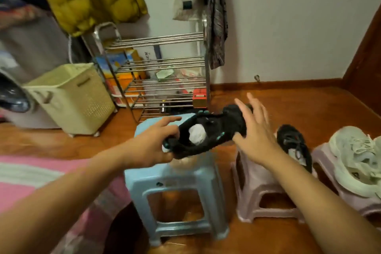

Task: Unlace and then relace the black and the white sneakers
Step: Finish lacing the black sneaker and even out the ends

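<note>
Gripping the heel end of a black sneaker, the left hand is curling its fingers round the shoe and holding it in the air just above the blue stool. The right hand is spreading its fingers wide at the toe end, its thumb seeming to touch the shoe, but it is not closing on anything.

With only one hand really holding, the sneaker is likely to tip or slip toward the floor, since the toe end is hanging out past the blue stool. White stuffing is showing in the shoe's opening and could drop out if the shoe is tilting further.

To the right of the blue stool, a second black sneaker is lying on a pink stool, and beyond that the white sneakers are sitting on another stool, cut off by the frame edge.

Motion blur is smearing the held shoe, so whether laces are in it is hard to make out. The right palm is hiding the toe.
</note>
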Demonstrator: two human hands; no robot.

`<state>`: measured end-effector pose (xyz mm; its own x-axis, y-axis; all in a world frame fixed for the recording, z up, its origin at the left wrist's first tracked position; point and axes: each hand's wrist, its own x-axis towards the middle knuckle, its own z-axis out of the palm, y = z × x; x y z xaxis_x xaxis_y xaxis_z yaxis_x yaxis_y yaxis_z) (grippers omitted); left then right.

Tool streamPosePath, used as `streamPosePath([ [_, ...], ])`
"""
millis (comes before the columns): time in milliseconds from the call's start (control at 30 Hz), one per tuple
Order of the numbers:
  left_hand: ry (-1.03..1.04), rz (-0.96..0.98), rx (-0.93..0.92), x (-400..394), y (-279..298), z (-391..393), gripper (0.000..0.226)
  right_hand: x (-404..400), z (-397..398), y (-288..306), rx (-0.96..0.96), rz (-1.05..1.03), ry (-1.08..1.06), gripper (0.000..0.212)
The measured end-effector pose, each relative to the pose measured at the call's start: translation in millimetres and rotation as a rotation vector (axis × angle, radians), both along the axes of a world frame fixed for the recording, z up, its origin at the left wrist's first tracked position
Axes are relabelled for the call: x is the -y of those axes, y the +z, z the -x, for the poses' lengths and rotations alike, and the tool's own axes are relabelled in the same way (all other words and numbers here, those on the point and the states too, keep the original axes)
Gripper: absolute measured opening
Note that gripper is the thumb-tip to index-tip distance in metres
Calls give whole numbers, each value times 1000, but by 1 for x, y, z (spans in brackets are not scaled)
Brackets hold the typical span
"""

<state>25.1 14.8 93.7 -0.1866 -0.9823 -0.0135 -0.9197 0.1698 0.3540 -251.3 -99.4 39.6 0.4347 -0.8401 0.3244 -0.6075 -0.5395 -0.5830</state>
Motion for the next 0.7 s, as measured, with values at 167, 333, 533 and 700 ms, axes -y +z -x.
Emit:
streamPosePath([
  [167,319,-131,321,17,-11,-93,53,-14,-76,-7,-434,-88,355,88],
  [333,679,44,-397,47,-54,-52,88,-29,-136,-27,-336,-182,133,97],
  [533,899,-13,-715,-9,-75,-64,61,-44,-174,-23,-377,-189,-72,87],
  [700,802,38,-450,-169,-46,-90,39,-104,-217,4,-137,179,14,53],
])
